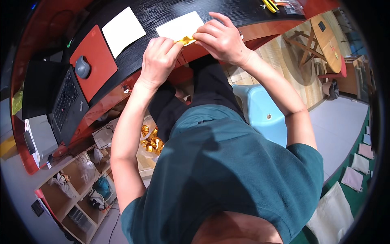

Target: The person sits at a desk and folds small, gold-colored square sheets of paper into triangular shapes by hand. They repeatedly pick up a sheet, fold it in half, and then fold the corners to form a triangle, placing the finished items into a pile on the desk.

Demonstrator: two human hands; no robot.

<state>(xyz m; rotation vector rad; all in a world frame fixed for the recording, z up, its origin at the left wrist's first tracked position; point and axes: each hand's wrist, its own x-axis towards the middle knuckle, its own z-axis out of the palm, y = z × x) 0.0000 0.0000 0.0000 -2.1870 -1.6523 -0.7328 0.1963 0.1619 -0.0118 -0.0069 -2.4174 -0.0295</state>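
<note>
Both the left hand (159, 57) and the right hand (219, 38) pinch a small gold paper (186, 40). It sits over the dark surface (162, 12), beside a white sheet (178, 26).

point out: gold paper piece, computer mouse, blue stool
gold paper piece (186, 40), head view, on the bit showing between both hands' fingertips.
computer mouse (82, 67), head view, on its grey back.
blue stool (262, 116), head view, on its seat top.

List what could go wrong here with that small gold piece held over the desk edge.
The gold piece is pinched between left hand and right hand at the desk edge; a slip would likely drop it to the floor. It may also tear, or nudge the white sheet off.
</note>
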